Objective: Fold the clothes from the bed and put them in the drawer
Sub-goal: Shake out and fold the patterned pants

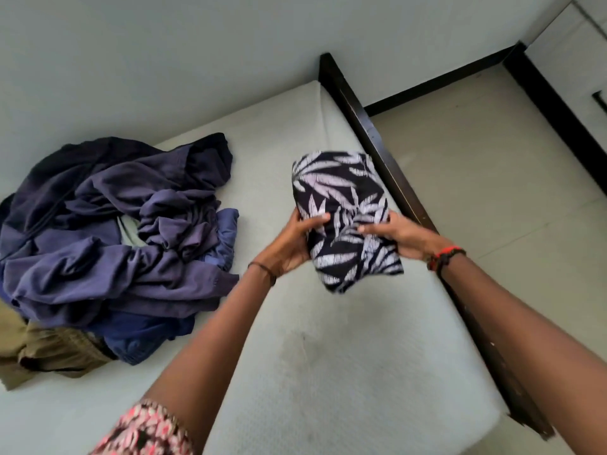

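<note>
A folded black garment with a white leaf print (341, 192) is held up over the right part of the bed (295, 372). My left hand (292, 241) grips its left side, thumb on top. My right hand (399, 236) grips its right side, fingers curled over the fabric. A loose heap of dark blue clothes (108, 224) lies on the left of the mattress, with an olive-brown garment (42, 353) under its near edge. At the far right, a white drawer front with a dark handle (599, 100) shows partly.
The dark wooden bed frame (377, 136) runs along the mattress's right side. Beyond it lies beige floor (492, 178), bounded by a dark skirting board (437, 80) and a pale wall. White furniture stands at the top right corner.
</note>
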Demonstrator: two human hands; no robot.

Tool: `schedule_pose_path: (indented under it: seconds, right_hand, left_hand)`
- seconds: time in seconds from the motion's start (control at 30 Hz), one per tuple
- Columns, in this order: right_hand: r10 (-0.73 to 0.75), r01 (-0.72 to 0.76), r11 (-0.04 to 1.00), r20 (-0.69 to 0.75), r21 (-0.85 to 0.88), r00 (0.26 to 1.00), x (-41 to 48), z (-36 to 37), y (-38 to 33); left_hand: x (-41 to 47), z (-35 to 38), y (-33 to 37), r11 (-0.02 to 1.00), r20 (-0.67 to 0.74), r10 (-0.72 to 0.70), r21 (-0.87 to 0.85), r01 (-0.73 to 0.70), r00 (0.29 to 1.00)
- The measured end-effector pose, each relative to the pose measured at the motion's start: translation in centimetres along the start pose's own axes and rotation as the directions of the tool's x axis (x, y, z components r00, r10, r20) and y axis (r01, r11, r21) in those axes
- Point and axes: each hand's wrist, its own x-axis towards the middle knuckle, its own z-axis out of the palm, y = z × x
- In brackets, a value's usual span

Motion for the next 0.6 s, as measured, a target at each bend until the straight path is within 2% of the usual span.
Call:
schedule_pose_path:
  seconds: [0.1,0.17,0.27,0.4,0.47,0.6]
  right_hand:
    - [-0.129,0.112,0.985,-0.138,-0.128,0.982,2.9,-2.0,-4.4]
    - [-0.204,0.131,0.952,-0.256,-0.276,0.945,4.7,-3.5,-5.9]
    - [-0.228,-0.034,0.826,-0.39,-0.562,0.892,6.6,-5.8,-5.6]
    - [-0.23,-0.195,0.559,-0.376,-0.806,0.897,7.5,-6.8,-3.1]
    - [-0.239,-0.252,0.452,-0.389,-0.856,0.89,7.8,-6.8,-1.8]
    - [-0.285,-0.332,0.382,-0.452,-0.862,0.845,6.9,-5.0,0.5]
  left_hand:
    - [3.5,1.5,3.1,0.99,-0.116,0.129,0.078,-0.12,0.985]
    - [5.3,1.9,4.1,0.978,-0.209,0.138,0.182,-0.101,0.968]
    - [6.7,1.6,3.0,0.95,-0.205,0.001,0.307,0.063,0.979]
    - [7.6,1.0,-0.6,0.877,-0.163,-0.128,0.442,0.188,0.978]
    - [7.6,1.0,-2.2,0.875,-0.171,-0.106,0.452,0.174,0.979]
    - [6.4,0.9,-3.5,0.897,-0.226,0.024,0.435,0.078,0.974]
